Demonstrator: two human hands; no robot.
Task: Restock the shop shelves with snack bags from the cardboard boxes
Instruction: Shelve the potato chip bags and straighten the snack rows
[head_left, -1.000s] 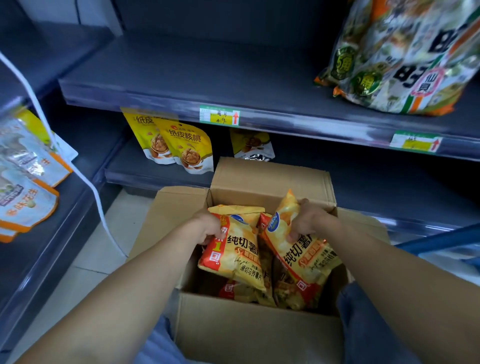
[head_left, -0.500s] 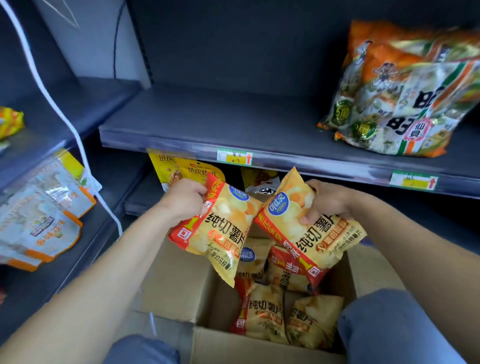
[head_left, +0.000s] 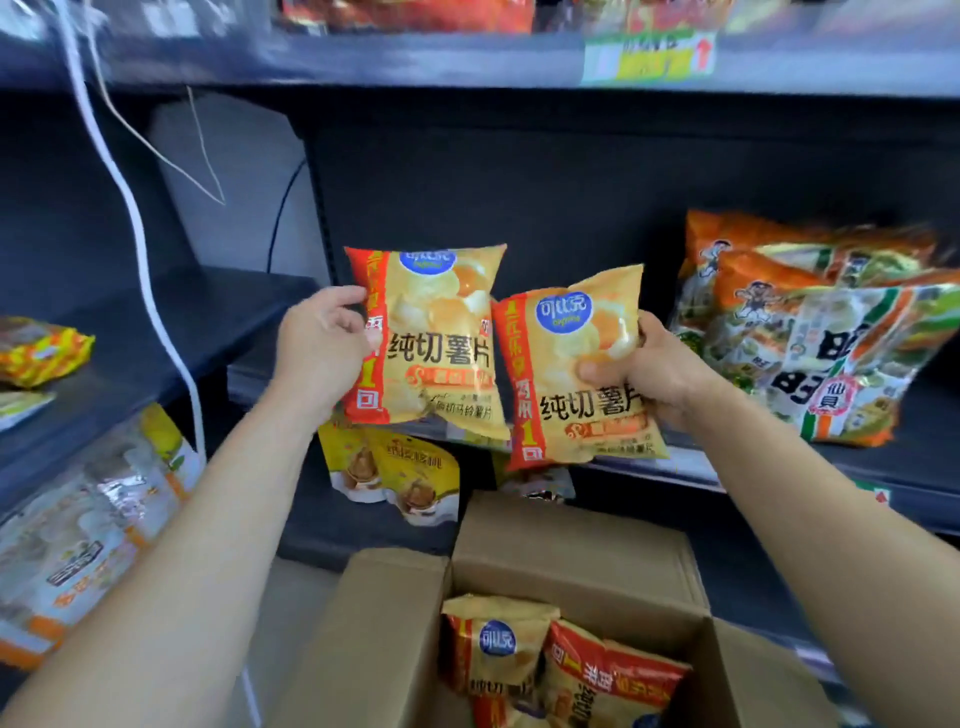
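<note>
My left hand (head_left: 319, 353) grips the left edge of a yellow and red chip bag (head_left: 436, 338), held upright. My right hand (head_left: 654, 369) grips the right side of a second, matching chip bag (head_left: 571, 374), held a little lower. Both bags hang in front of the dark middle shelf (head_left: 883, 457), at the level of its front edge. Below, the open cardboard box (head_left: 571, 540) holds several more of the same chip bags (head_left: 498, 644).
Large orange and white snack bags (head_left: 810, 332) lie on the right of the middle shelf. Yellow nut pouches (head_left: 400, 473) stand on the shelf below. The left side shelves hold a yellow pack (head_left: 41, 348) and clear pouches (head_left: 93, 525). A white cable (head_left: 135, 228) hangs at left.
Both hands have lifted their chip bags out of the box and up to the middle shelf, turning them upright. The view has tilted upward.
</note>
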